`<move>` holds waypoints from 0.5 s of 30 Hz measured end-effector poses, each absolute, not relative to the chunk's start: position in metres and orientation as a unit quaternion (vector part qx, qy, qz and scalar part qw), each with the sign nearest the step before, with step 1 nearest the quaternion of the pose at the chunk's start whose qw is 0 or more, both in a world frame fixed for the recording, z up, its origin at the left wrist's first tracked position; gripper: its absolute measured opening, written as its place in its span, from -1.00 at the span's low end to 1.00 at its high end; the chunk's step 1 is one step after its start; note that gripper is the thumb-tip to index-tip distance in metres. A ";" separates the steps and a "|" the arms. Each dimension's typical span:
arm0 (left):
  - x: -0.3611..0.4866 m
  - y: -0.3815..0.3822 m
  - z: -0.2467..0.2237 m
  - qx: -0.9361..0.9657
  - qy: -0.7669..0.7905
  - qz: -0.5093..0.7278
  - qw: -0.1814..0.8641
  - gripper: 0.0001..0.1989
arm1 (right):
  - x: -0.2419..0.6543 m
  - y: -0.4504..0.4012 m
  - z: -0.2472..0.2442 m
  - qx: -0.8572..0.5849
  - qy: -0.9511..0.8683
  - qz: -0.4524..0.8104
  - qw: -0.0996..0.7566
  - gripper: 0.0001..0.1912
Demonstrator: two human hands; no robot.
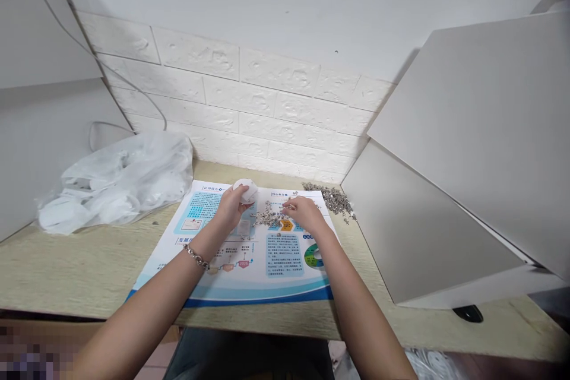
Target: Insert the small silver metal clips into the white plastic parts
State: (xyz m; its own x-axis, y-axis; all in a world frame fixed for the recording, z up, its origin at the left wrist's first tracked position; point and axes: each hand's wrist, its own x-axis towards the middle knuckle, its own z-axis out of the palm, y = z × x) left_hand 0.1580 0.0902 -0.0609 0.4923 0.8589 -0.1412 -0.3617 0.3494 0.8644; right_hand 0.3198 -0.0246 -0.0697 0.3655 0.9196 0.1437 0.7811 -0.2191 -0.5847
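In my left hand (231, 206) is a round white disc (246, 190), gripped with the thumb on top and raised a little over the printed sheet (231, 291). My right hand (303, 212) hovers at the edge of a small pile of silvery metal pieces (266, 215), its thumb and fingertips pinched together. Whatever sits between those fingertips is too small to make out. Behind the right hand a larger heap of the same small metal pieces (336, 200) lies near the wall, partly on the sheet.
A clear plastic bag (129, 181) with white round things in it lies on the table's left side. A large white board box (449, 219) borders the right. A white brick-pattern wall (267, 95) closes off the back. The wooden table (66, 273) ends in front of me.
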 end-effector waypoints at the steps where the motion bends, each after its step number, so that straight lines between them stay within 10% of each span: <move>1: 0.158 0.091 -0.061 0.400 0.308 0.407 0.761 -0.77 | 0.317 -0.024 -0.071 -0.764 -0.565 0.121 0.286 -0.83; 15: 0.160 0.091 -0.066 0.431 0.296 0.378 0.764 -0.70 | 0.298 -0.020 -0.069 -0.749 -0.580 0.130 0.294 -0.90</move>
